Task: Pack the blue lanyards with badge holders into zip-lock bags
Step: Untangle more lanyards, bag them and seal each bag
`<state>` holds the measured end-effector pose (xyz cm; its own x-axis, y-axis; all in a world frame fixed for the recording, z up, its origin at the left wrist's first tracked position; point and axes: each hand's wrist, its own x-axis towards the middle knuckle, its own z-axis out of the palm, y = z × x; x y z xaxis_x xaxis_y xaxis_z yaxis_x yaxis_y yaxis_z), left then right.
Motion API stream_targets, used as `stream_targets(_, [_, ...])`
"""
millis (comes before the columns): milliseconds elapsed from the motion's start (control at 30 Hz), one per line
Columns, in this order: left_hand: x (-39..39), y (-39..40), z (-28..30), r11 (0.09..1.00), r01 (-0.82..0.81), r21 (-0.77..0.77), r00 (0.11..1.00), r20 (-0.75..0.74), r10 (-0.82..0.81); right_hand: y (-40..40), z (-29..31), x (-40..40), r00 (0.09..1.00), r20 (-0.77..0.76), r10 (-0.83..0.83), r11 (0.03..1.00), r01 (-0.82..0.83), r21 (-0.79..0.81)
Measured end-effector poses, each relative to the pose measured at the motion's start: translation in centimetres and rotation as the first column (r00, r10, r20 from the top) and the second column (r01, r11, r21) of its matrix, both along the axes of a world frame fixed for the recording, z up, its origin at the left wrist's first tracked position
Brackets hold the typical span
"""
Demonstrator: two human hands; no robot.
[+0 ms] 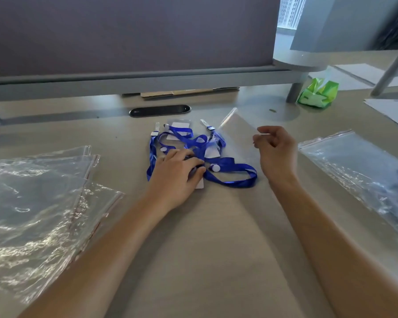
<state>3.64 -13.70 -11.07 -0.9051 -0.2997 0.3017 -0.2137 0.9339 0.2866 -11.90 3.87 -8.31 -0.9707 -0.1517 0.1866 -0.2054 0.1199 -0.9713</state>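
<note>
While the head view looks down on a pale desk [205,237], a tangle of blue lanyards [193,152] with clear badge holders lies at its centre, just ahead of both forearms. The left hand [179,173] rests palm-down on the near-left part of the tangle; its fingers [193,161] curl over the blue straps and appear to gather them, with one white card corner showing just beneath the fingertips. One loop of strap [234,177] extends rightward, free of the hand, toward the right wrist. The right hand [276,150] is raised just right of the tangle; its thumb and fingers [260,136] pinch the edge of a clear zip-lock bag [237,131], which slants up and away toward the back of the desk. Its transparency makes the lower outline hard to trace. A stack of empty zip-lock bags [39,203] lies at far left, well apart from the lanyards. A filled bag [365,171] with blue contents lies at far right. Behind stand a grey partition [124,31], a dark oval cable port [159,110] and a green packet [317,94].
</note>
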Motion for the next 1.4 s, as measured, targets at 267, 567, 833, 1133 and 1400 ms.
stream_targets(267, [0.0,0.1,2.0,0.983,-0.139,0.121,0.904,-0.389,0.176,0.5,1.2,1.4,0.990,-0.101,0.095,0.991,-0.104,-0.081])
stream_targets(567, [-0.1,0.4,4.1,0.669,0.132,0.731,0.913,-0.353,0.206,-0.8,0.0,2.4,0.906,-0.228,0.357,0.933,-0.333,0.138])
stream_targets(833, [0.6,-2.3,4.3,0.622,0.021,0.783,0.905,-0.279,0.321,-0.3,-0.6,1.5,0.858,-0.243,0.453,0.793,-0.263,0.549])
stream_targets(1133, [1.2,-3.8,4.5,0.640,0.027,0.768,0.910,-0.284,0.302,-1.0,-1.3,1.7,0.790,-0.173,0.588,0.599,-0.283,0.749])
stream_targets(1400, [1.3,-3.8,4.7,0.662,0.031,0.749,0.934,-0.257,0.247,-0.8,-1.3,1.3,0.846,-0.193,0.498,0.718,-0.277,0.639])
